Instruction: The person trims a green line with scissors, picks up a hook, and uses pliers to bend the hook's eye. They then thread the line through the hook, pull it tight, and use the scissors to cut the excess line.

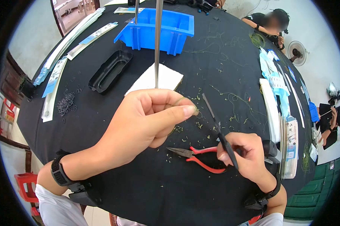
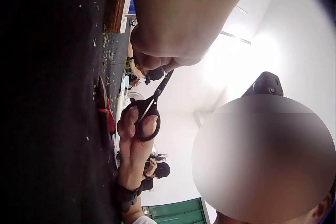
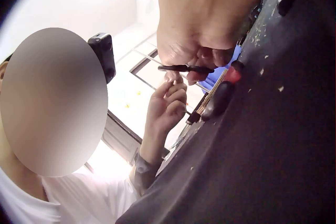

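Both hands grip: the left hand [image 1: 147, 117] pinches thin green line [image 1: 180, 100] at its fingertips; right of that pinch, the right hand [image 1: 245, 152] holds black scissors [image 1: 223, 139]. Red-handled needle-nose pliers [image 1: 194, 152] lie between them; beyond the left, a white-topped block [image 1: 170, 76].

Black-clothed table [image 1: 139, 196], rounded edge. Carries blue bin [image 1: 175, 35] at back, black tray [image 1: 98, 89] left of white block [image 1: 148, 81], heap of small dark bits [image 1: 66, 104] farther left, packets [image 1: 291, 139] along left and right edges. Also holds pliers [image 1: 188, 153] nearer front, coiled green line [image 1: 257, 40] far right, loose clippings [image 1: 246, 121] scattered across middle.
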